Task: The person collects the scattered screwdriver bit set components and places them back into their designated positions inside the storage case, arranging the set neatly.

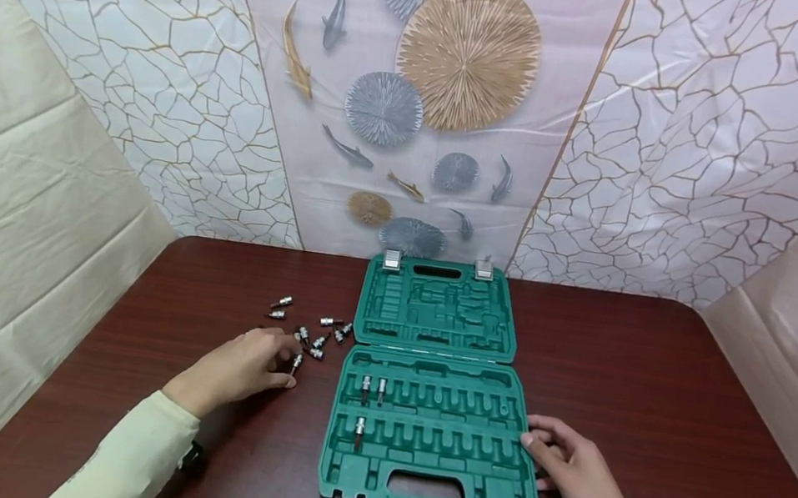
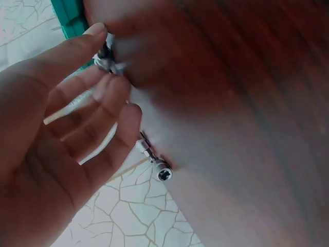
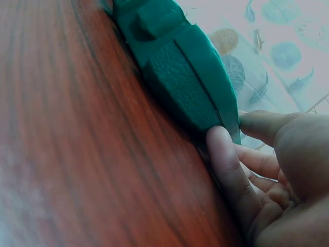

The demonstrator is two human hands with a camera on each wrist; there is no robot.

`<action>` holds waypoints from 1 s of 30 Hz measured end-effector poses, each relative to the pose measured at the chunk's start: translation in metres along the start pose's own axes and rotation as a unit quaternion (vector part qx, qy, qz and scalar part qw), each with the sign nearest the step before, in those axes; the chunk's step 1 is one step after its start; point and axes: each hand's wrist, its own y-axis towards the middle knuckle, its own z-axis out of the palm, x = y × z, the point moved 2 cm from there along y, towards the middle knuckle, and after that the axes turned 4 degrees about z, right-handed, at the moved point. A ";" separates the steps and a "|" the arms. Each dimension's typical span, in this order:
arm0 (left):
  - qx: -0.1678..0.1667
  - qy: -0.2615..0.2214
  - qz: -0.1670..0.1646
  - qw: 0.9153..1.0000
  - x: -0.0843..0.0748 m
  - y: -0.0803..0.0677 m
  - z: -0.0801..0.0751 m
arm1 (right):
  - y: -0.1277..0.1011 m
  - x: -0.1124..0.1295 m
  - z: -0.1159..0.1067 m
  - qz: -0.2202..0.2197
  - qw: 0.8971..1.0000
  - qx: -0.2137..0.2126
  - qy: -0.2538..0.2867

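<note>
green tool case (image 1: pixel 428 455) open, few bits (image 1: pixel 366 386) slotted, rest loose

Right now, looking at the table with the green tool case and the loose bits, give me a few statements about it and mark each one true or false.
1. The green tool case lies open on the table. True.
2. Every slot in the case is filled. False: only three bits sit in it; the other slots are bare.
3. The left hand has its fingertips at a loose bit on the table. True.
4. The right hand is lifting the case by its handle. False: it rests against the case's right edge, and the case lies flat.
5. The loose bits lie to the right of the case. False: they are scattered to its left.
</note>
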 end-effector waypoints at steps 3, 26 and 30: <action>-0.002 0.010 0.025 1.000 0.000 -0.001 0.000 | 0.000 0.000 0.000 -0.001 1.000 0.000 -0.002; -0.044 0.078 0.046 0.995 -0.008 -0.005 0.002 | 0.001 0.000 0.001 -0.001 1.000 -0.009 -0.014; -0.063 0.062 0.067 0.994 -0.016 -0.005 -0.001 | 0.001 0.000 0.001 -0.002 1.000 -0.010 -0.013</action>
